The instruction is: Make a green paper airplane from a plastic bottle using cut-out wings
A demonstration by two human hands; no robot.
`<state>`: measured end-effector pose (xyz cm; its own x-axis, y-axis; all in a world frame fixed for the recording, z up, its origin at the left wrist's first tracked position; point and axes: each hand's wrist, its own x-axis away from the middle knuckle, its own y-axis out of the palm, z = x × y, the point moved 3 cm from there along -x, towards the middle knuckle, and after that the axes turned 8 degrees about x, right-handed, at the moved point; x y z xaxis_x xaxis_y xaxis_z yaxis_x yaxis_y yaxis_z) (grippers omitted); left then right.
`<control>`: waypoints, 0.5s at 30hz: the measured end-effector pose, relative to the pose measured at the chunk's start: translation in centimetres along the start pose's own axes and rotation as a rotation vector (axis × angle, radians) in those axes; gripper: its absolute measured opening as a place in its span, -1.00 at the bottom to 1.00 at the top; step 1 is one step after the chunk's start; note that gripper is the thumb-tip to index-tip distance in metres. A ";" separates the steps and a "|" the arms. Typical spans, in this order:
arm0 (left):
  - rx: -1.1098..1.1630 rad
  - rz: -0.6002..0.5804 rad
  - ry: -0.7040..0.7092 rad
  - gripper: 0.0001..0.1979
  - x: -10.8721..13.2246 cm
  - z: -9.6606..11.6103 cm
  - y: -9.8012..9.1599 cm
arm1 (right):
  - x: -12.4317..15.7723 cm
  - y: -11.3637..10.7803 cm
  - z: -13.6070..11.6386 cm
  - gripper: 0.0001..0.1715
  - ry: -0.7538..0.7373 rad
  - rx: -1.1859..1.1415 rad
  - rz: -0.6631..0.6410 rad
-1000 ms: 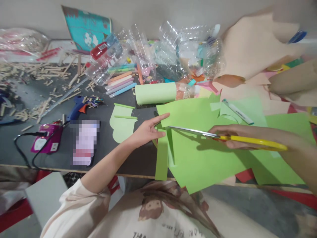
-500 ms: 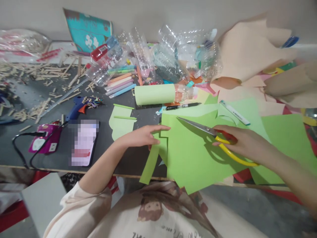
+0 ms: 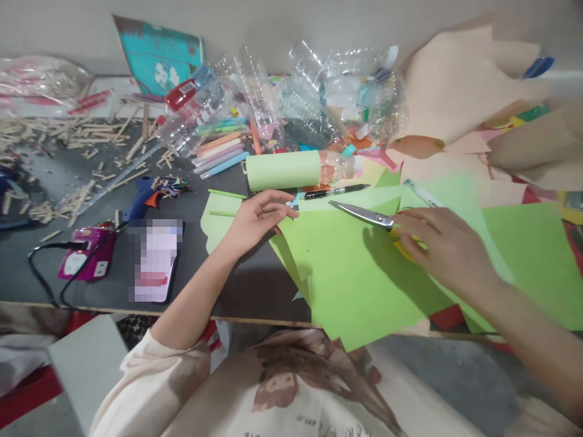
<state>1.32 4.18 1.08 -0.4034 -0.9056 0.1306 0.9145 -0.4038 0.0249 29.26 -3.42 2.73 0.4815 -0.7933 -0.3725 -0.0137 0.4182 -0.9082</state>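
My right hand point(image 3: 449, 243) has the scissors point(image 3: 364, 214) by their yellow handles, mostly hidden under the fingers. Their blades look closed and point left above the bright green paper point(image 3: 364, 279). At that sheet's left edge, my left hand point(image 3: 262, 221) is closed, thumb and fingers on a green paper strip point(image 3: 291, 258). The exact grip is partly hidden. Just beyond lie a black pen point(image 3: 337, 192) and a plastic bottle wrapped in pale green paper point(image 3: 285, 170). Pale green cut paper point(image 3: 218, 227) lies partly behind my left hand.
On the left are a phone point(image 3: 157, 261), a purple box with a cable point(image 3: 86, 254), a blue glue gun point(image 3: 139, 197) and scattered wooden sticks point(image 3: 86, 136). Clear plastic bottles point(image 3: 305, 97) stretch along the back. Beige sheets point(image 3: 455, 91) pile up at the right.
My left hand has moved up and away from me, and the green strip has shifted with it. The scissors have shifted slightly up, with my right hand's fingers now more over the handles.
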 end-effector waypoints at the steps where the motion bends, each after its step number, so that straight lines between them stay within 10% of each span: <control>1: -0.013 -0.010 0.006 -0.68 0.1 0.4 0.4 | -0.5 0.1 -1.2 -0.75 -0.041 -0.067 0.060; 10: -0.383 0.010 0.157 -0.64 0.1 1.5 1.1 | -5.9 2.7 -9.2 -0.71 -0.219 -0.473 0.138; 15: -0.096 0.158 0.175 -0.50 -0.7 -0.8 0.4 | -6.4 3.7 -9.7 -0.68 -0.078 -0.685 0.156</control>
<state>1.96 4.50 0.26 -0.2623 -0.9638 -0.0488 0.9630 -0.2582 -0.0773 17.67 -1.06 -0.11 0.4900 -0.7021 -0.5167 -0.6239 0.1315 -0.7704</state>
